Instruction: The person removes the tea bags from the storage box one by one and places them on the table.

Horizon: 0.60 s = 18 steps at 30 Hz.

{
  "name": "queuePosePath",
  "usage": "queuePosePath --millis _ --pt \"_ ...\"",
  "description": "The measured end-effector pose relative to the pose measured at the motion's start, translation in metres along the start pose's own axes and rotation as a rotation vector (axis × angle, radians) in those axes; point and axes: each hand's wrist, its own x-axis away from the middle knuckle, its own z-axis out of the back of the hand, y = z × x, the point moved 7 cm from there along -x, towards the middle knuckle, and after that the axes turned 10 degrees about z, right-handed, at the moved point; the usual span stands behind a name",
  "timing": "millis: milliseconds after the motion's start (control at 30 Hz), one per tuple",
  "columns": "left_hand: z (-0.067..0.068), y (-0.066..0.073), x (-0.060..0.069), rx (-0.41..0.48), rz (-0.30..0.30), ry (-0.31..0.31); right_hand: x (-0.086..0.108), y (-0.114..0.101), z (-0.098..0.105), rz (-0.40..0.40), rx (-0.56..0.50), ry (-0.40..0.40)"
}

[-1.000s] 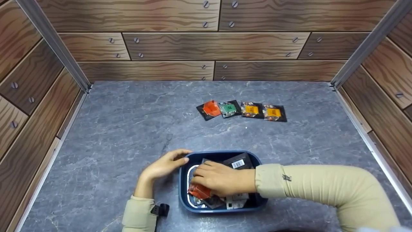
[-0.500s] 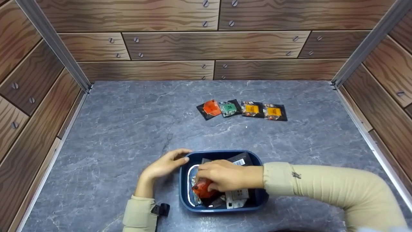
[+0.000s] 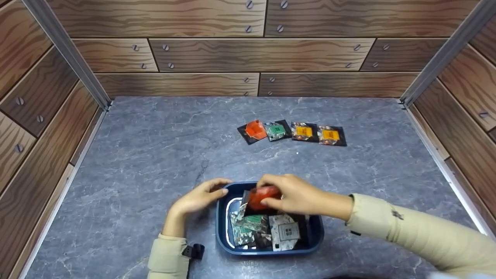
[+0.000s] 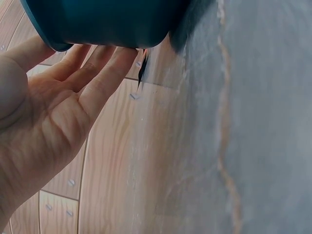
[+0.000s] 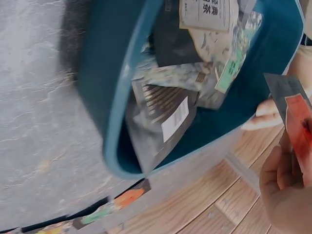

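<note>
In the head view my right hand [image 3: 298, 195] pinches a black-and-red tea sachet [image 3: 259, 200] between thumb and fingers, above the far part of a blue bin [image 3: 267, 253]. The right wrist view shows that sachet [image 5: 297, 129] tilted up, beside the bin's rim. My left hand [image 3: 199, 199] rests against the bin's left far corner. In the left wrist view, its extended fingers [image 4: 105, 80] touch the outer wall. Inside the bin lie several sachets, among them a green one [image 3: 252, 223], a grey-white one [image 3: 287, 231] and a dark one with a barcode [image 5: 170, 122].
Behind the bin, a row of sachets lies on the grey marbled table [image 3: 155, 155]: a red one [image 3: 255, 130], a green one [image 3: 277, 130] and two yellow-labelled ones, the outer one [image 3: 331, 135] farthest right. Wood-patterned panels [image 3: 205, 54] enclose the back and sides.
My right hand has lifted the red sachet from the bin's left part and moved it back and to the right, uncovering the green sachets. My left hand has stayed in place.
</note>
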Motion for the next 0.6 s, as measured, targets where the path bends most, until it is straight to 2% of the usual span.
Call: queuePosePath --millis 200,400,600 --pt "0.000 0.001 0.000 -0.001 0.002 0.011 0.012 0.014 0.018 0.003 -0.019 0.137" --pt "0.001 0.000 0.000 -0.023 0.002 0.023 0.024 0.030 0.031 -0.053 -0.045 0.214" --pt "0.001 0.001 0.000 -0.025 0.003 0.024 0.032 0.050 0.050 -0.106 -0.022 0.323"
